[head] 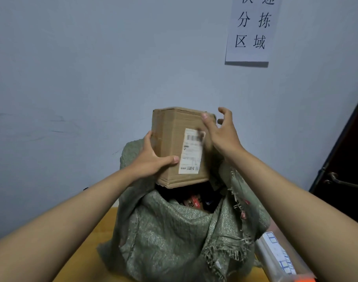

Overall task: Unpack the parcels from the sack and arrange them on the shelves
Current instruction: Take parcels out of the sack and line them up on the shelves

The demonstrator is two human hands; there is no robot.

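Note:
A brown cardboard parcel (174, 143) with a white shipping label hangs just above the open mouth of a green woven sack (170, 237). My left hand (151, 159) grips the parcel's lower left side, thumb across its front. At the parcel's upper right corner is my right hand (221, 131), fingers spread, thumb touching the box; whether it grips is unclear. Inside the sack's mouth lie more parcels (196, 202), partly hidden in shadow.
The sack stands on a wooden table (96, 237) against a pale wall. A paper sign (251, 31) hangs on the wall at upper right. A clear plastic-wrapped package (276, 255) lies at the sack's right. A dark door with a handle (341, 180) is at far right.

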